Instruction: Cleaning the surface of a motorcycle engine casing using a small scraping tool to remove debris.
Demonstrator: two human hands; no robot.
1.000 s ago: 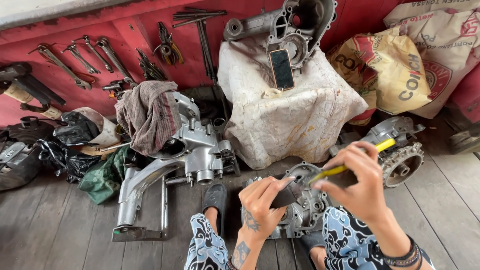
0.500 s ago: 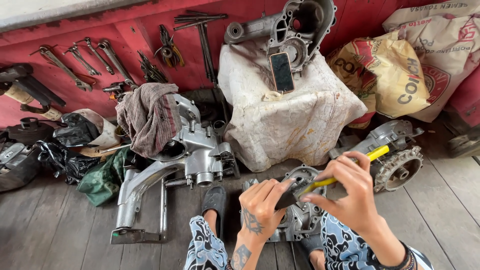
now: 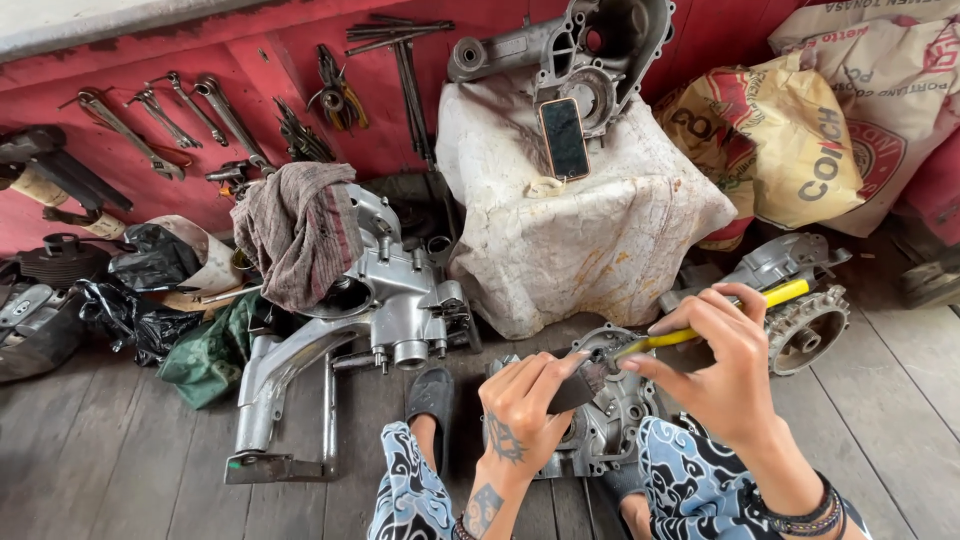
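yellow-handled tool (image 3: 722,318) pinched in my right hand (image 3: 725,375), lower right; my left hand (image 3: 525,410) grips a dark piece (image 3: 572,392) over the engine casing (image 3: 610,420)

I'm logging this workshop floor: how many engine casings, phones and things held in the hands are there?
Engine casings: 4
Phone: 1
Yellow-handled tool, in right hand: 1
Dark piece, in left hand: 1
Total: 7
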